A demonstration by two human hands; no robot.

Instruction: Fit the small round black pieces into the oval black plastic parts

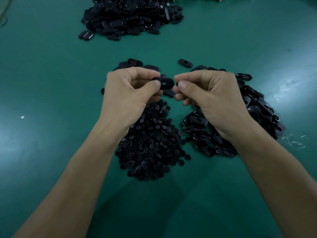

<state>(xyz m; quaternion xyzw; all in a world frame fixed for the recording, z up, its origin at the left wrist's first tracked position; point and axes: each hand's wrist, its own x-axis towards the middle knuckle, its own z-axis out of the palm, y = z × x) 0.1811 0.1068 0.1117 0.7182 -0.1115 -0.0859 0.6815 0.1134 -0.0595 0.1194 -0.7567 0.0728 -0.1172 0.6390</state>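
Two hands up over the green surface [51, 74], head view. Left hand [130, 93] pinches an oval part [165, 82] by its left end, thumb on top, centre hole facing the camera. Right hand [205, 97] is just beside that part, thumb and forefinger pinched on a small round piece [177, 84], mostly hidden. Round-piece heap [151, 143] lies between the forearms. Oval-part heap [253, 107] sits under and right of the right hand. Far heap [130, 16] of oval parts is at the back. Lone oval part [185, 63] lies just beyond the hands.
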